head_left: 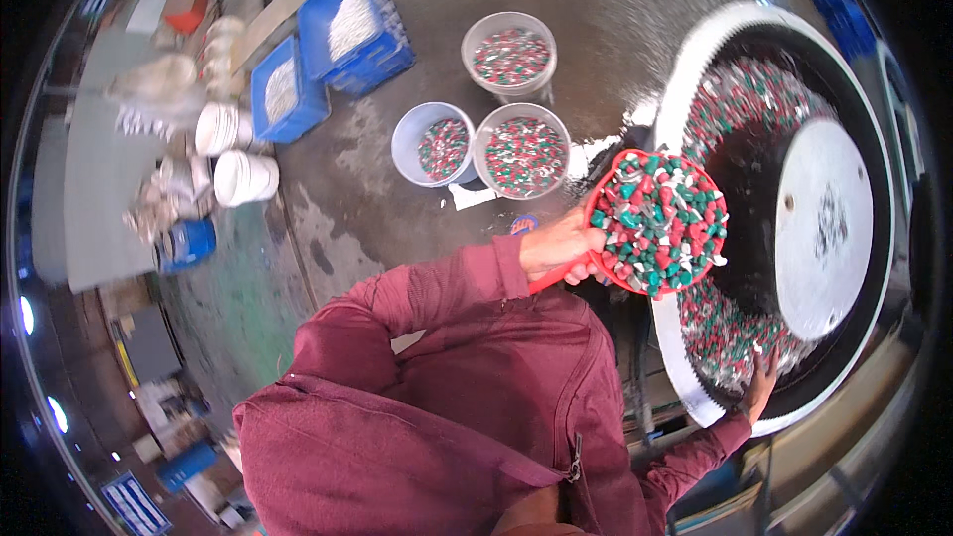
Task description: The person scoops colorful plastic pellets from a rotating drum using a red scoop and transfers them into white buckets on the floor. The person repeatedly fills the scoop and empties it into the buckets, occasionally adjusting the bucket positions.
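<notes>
Overlapping in view the left rim of a white-rimmed round tub [675,357]: a red scoop [615,276], heaped with red, green and white pebbles [660,223]. Gripped in left hand [561,246], fingers curled round. Reaching into tub with right hand [760,392], fingers extended; cannot tell if grasping. Crowded inside tub by pale hub [829,268]. Hemmed left by three filled buckets [405,144]; open beyond, across wet floor [615,20]. Blocked farther left by blue crates [392,45].
</notes>
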`<state>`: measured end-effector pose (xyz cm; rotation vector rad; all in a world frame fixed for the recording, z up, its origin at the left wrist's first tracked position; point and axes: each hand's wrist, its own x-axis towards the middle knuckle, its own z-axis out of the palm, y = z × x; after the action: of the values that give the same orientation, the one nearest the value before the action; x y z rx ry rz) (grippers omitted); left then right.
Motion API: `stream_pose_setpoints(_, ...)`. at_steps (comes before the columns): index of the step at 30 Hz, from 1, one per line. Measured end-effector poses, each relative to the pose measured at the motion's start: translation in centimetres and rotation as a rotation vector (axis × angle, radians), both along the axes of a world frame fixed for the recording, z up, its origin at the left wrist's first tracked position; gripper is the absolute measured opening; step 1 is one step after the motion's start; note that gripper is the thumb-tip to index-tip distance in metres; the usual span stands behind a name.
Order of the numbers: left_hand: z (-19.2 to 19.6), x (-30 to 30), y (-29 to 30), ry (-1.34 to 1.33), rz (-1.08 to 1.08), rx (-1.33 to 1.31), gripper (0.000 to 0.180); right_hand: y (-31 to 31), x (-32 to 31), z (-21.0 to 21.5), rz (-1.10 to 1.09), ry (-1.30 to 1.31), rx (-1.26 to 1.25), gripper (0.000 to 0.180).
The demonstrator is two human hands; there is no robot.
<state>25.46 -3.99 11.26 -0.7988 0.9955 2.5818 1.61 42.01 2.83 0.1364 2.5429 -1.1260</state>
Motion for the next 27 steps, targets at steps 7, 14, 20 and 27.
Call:
stream_pose_setpoints(7,-0.8,1.9,0.9,-0.125,0.423,-0.116,0.034,3.6,-8.7,-3.6,-0.028,-0.211,-0.028,0.06)
stream_pose_setpoints(14,-7.7,8.8,-5.4,-0.275,0.769,-0.419,0.028,4.7,-11.7,-4.0,0.024,-0.151,-0.033,0.062)
stream_pose_setpoints(20,-13.9,12.7,-11.1,-0.758,0.375,-1.731,0.09,7.7,-11.6,-3.0,0.044,-0.034,0.132,0.061)
stream_pose_setpoints(27,-25.0,13.0,-15.3,-0.984,0.086,-2.0,0.086,10.4,-8.9,0.7,0.04,0.011,0.302,0.059)
